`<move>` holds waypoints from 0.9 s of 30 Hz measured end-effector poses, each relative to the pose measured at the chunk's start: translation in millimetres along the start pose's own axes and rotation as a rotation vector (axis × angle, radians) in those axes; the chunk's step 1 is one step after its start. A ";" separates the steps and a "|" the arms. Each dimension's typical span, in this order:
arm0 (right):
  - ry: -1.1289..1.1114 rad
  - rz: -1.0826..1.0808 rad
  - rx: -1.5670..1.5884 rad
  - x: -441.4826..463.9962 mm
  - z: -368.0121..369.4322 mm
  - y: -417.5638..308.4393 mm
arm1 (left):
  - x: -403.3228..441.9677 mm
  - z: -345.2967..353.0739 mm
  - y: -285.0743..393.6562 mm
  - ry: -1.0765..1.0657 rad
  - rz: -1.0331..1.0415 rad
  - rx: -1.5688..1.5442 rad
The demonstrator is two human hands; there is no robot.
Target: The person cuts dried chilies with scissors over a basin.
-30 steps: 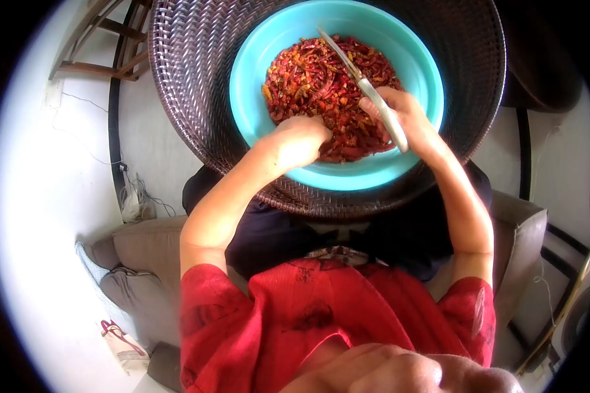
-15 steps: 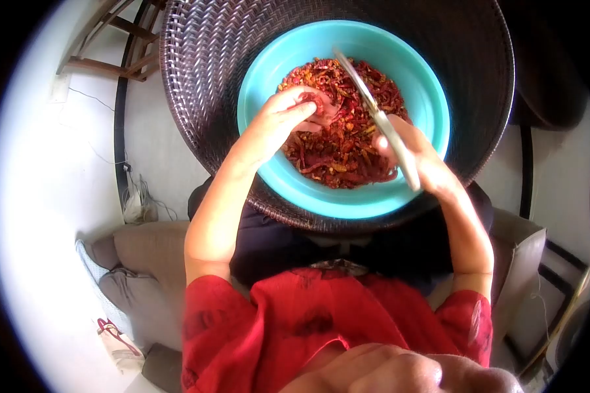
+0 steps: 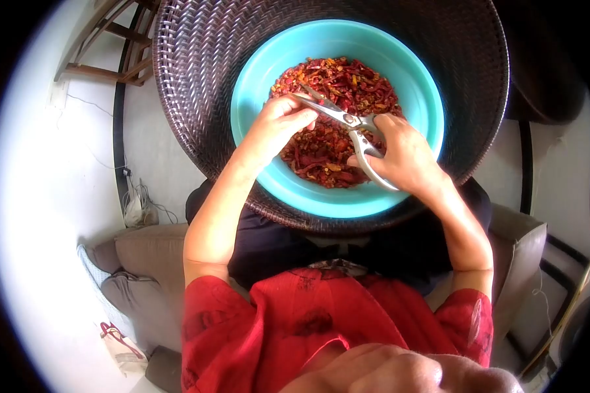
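Observation:
My right hand (image 3: pixel 406 154) grips a pair of scissors (image 3: pixel 349 120) by its pale grey handles, with the blades parted and pointing left. At the blades, my left hand (image 3: pixel 280 126) is closed in a pinch on a dried red chili, mostly hidden by the fingers and the scissors. Both hands are above a turquoise basin (image 3: pixel 337 204). Inside it lies a heap of dried chilies (image 3: pixel 331 157), red pieces mixed with yellowish bits.
A dark woven basket (image 3: pixel 200 78) surrounds and supports the basin in front of my lap. Behind me is a grey-brown sofa (image 3: pixel 154 255). A wooden stool or ladder (image 3: pixel 128 29) stands at upper left, with cables (image 3: pixel 141 196) on the floor below it.
The scissors have turned from edge-on to flat, and their blades have swung left to my left hand. My left fingers have closed further around the chili.

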State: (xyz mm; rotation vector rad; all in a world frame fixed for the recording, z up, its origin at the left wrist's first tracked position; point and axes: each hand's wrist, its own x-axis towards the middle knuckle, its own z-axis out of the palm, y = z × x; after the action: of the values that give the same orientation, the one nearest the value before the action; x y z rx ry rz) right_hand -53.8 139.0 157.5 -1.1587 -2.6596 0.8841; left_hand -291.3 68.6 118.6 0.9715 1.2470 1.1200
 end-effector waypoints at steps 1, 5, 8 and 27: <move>-0.059 0.051 0.020 0.6 -1.4 -0.9 | -0.4 0.4 0.6 0.037 -0.037 0.031; -0.133 0.128 0.091 1.9 -3.4 1.5 | -0.7 -4.7 6.1 0.067 -0.065 0.090; -0.115 0.106 0.167 1.8 -3.7 2.9 | -1.3 -5.5 4.7 0.100 -0.022 0.070; -0.060 0.058 0.160 0.4 -1.9 3.8 | -1.7 -8.4 2.1 0.069 -0.051 0.018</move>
State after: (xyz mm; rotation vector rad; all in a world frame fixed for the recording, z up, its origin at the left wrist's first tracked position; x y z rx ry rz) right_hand -51.0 142.2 156.9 -1.1946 -2.5569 1.1352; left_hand -299.8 67.1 120.2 0.9159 1.3325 1.1121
